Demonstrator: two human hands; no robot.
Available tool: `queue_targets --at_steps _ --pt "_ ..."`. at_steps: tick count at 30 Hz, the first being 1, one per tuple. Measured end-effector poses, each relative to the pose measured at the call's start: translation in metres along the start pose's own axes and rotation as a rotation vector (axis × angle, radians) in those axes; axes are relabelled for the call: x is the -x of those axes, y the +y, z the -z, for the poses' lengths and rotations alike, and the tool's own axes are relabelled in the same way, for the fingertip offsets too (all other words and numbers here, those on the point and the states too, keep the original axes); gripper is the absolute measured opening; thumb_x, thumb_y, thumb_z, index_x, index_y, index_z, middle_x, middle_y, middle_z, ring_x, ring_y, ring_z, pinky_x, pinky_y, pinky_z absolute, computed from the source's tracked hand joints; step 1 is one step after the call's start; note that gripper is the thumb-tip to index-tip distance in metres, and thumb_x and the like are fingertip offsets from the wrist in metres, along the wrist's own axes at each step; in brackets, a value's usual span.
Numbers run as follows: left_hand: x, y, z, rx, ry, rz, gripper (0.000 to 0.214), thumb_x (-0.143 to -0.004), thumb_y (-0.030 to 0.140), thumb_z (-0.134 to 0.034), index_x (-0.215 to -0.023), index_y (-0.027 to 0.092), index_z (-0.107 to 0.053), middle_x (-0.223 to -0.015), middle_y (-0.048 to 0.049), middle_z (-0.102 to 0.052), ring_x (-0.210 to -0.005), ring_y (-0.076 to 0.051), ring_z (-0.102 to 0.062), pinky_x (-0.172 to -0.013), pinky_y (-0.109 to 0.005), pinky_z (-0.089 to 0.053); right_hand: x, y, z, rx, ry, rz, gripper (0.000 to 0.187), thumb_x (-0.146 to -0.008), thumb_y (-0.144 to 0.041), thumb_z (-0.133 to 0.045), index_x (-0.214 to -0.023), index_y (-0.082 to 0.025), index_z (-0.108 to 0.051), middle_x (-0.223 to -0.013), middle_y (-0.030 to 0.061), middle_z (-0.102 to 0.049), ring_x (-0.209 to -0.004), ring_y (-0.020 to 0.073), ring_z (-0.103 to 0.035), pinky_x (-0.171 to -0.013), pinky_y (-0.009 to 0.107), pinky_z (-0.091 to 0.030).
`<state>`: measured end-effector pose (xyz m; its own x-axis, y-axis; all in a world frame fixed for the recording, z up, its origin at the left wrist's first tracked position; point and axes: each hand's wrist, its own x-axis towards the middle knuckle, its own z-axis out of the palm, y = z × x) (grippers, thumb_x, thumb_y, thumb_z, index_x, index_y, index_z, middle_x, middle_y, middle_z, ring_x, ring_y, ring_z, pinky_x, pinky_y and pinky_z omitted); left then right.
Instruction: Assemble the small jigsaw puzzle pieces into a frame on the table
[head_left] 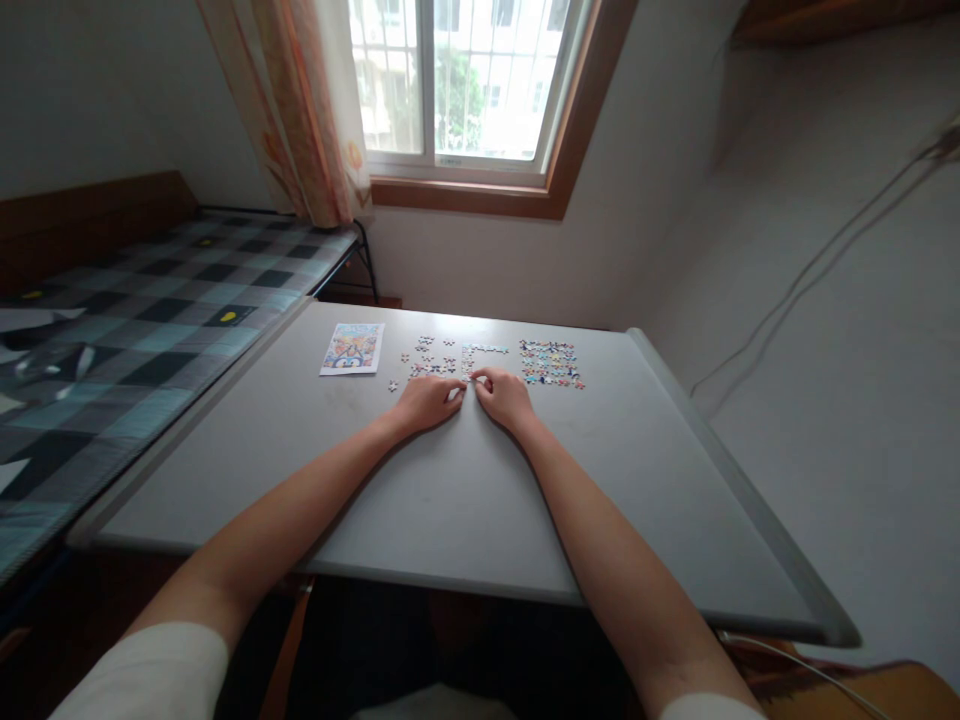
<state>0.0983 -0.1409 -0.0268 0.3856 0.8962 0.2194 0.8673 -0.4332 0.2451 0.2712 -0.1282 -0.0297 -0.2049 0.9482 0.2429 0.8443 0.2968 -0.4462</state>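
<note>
My left hand (431,402) and my right hand (504,396) rest close together on the table, with curled fingers meeting at the lower end of a partly joined jigsaw puzzle (484,350). That puzzle shows a left side and a top row of linked pieces. Both hands have their fingertips pressed at its lower left end; whatever puzzle piece lies under them is too small to make out clearly. Loose puzzle pieces (424,344) are scattered beyond my left hand. To the right of my right hand lies a dense block of puzzle pieces (549,362).
A printed picture sheet (354,350) with a penguin lies left of the pieces on the grey-white table (450,510). A bed (165,300) with a checked cover stands along the left. Behind are a curtain (300,110) and a window (487,90); a cable (810,265) hangs on the right wall.
</note>
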Motion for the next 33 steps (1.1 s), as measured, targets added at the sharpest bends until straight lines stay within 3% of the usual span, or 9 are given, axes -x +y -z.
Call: queue_targets --at_steps 33 --pt "-0.0009 -0.0031 -0.0028 -0.016 0.018 -0.021 0.033 -0.088 0.038 -0.045 -0.109 0.03 -0.069 -0.073 -0.0008 -0.07 -0.07 -0.018 -0.065 -0.067 -0.027 -0.045 0.0 0.0002 -0.0003 -0.003 0.005 0.003 0.025 -0.084 -0.027 -0.051 -0.101 -0.025 -0.069 -0.079 0.0011 -0.067 -0.074 0.0153 -0.057 -0.071 0.026 -0.036"
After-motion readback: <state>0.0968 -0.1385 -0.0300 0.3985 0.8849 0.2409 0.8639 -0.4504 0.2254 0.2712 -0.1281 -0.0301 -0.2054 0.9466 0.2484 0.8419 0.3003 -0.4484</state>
